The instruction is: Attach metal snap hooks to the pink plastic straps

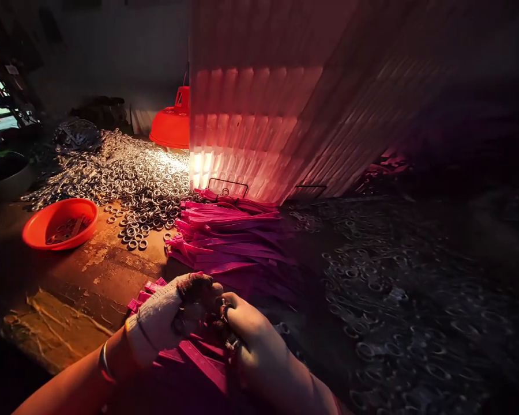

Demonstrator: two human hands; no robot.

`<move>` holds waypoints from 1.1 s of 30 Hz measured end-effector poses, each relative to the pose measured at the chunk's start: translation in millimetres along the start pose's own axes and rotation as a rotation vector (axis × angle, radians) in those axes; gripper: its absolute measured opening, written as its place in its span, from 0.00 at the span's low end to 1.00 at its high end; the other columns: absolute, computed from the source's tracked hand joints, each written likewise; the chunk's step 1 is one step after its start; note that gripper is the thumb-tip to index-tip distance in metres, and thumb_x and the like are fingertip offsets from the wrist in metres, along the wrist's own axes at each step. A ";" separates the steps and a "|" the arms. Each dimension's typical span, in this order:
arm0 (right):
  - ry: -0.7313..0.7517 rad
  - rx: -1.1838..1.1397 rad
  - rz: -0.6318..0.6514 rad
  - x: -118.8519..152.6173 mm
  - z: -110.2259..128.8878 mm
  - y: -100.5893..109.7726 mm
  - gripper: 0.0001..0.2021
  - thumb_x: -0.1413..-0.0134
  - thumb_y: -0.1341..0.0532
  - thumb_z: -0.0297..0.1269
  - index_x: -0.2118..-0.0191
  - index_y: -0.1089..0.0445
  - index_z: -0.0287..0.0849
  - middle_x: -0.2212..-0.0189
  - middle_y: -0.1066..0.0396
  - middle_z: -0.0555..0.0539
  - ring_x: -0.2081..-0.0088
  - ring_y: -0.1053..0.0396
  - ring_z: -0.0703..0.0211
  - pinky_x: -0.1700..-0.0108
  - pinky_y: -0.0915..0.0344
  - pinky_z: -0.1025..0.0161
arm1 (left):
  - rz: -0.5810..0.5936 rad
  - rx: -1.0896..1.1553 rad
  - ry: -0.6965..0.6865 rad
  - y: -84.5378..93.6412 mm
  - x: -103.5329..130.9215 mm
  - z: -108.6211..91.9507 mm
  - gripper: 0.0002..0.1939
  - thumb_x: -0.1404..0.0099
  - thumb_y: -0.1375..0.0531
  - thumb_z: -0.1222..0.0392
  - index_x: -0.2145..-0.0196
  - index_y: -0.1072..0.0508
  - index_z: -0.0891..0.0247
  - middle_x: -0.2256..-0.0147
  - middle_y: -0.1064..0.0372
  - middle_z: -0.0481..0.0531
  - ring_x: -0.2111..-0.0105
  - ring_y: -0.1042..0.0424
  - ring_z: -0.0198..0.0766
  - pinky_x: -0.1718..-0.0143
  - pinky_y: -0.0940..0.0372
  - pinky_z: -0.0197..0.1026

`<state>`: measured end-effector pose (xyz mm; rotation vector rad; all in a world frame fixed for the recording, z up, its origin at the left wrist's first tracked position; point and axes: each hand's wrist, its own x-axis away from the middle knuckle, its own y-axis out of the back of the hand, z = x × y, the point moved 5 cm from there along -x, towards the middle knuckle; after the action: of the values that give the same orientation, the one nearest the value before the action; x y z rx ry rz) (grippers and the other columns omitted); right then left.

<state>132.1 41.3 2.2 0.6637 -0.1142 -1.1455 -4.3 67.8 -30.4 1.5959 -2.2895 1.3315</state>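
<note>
The pink straps (pixel 233 230) lie just beyond both hands, long axes running roughly left to right — the left hand (pixel 162 317) nearer. It meets the right hand (pixel 257 331), fingers curled — what they pinch, if anything, I cannot tell.

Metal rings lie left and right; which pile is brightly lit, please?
The left pile of silvery rings, by the red domed lamp; the right pile lies in shadow.

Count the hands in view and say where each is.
2: the gloved left hand and, close beside it, the right hand, both above pink straps. Others could be hidden in the dark areas.
</note>
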 end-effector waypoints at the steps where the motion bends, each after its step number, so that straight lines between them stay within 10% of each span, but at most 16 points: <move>1: -0.025 -0.093 0.024 4.1 1.6 2.5 0.11 0.45 0.47 0.28 0.62 0.28 0.44 0.62 0.26 0.43 0.62 0.28 0.54 0.62 0.31 0.59 | 0.032 0.012 0.036 -1.9 3.7 0.9 0.13 0.43 0.33 0.54 0.64 0.27 0.66 0.79 0.37 0.43 0.87 0.53 0.21 0.88 0.60 0.28; 6: -0.135 0.031 -0.065 20.1 5.1 27.1 0.11 0.45 0.46 0.28 0.62 0.26 0.44 0.64 0.24 0.45 0.63 0.27 0.55 0.62 0.33 0.62 | 0.044 -0.231 -0.025 -12.8 19.4 -0.5 0.16 0.41 0.35 0.52 0.57 0.27 0.62 0.74 0.33 0.45 0.86 0.47 0.22 0.88 0.56 0.28; 13: -0.118 0.674 -0.108 27.7 18.1 20.6 0.10 0.57 0.42 0.22 0.68 0.28 0.40 0.70 0.27 0.44 0.70 0.32 0.56 0.69 0.45 0.62 | 0.031 -0.695 -0.107 -32.7 27.0 7.9 0.21 0.35 0.42 0.42 0.74 0.37 0.62 0.84 0.45 0.41 0.86 0.48 0.27 0.87 0.52 0.31; 19: 0.154 1.039 -0.215 38.7 28.3 12.4 0.10 0.58 0.42 0.19 0.76 0.34 0.43 0.80 0.33 0.47 0.79 0.40 0.58 0.74 0.56 0.58 | 0.132 -1.146 -0.288 -43.1 28.4 9.0 0.16 0.32 0.45 0.52 0.74 0.34 0.65 0.76 0.37 0.47 0.76 0.43 0.30 0.76 0.47 0.34; 27: 0.040 0.767 -0.275 56.6 7.9 15.4 0.19 0.64 0.45 0.20 0.63 0.29 0.40 0.71 0.27 0.44 0.72 0.33 0.55 0.69 0.41 0.61 | 0.267 -1.113 -0.289 -46.0 17.5 25.4 0.11 0.34 0.45 0.60 0.73 0.31 0.66 0.75 0.38 0.46 0.76 0.45 0.30 0.74 0.48 0.35; 33: -0.126 0.655 -0.059 51.4 0.7 20.5 0.22 0.56 0.43 0.22 0.52 0.30 0.36 0.63 0.24 0.40 0.64 0.28 0.51 0.63 0.36 0.60 | 0.063 -1.082 -0.355 -39.9 17.1 22.1 0.16 0.33 0.42 0.53 0.73 0.31 0.66 0.76 0.38 0.46 0.75 0.43 0.30 0.74 0.48 0.34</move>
<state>170.4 1.3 1.3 1.1763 -0.5979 -1.2083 28.0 36.6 -11.6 1.3569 -2.4830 -0.2954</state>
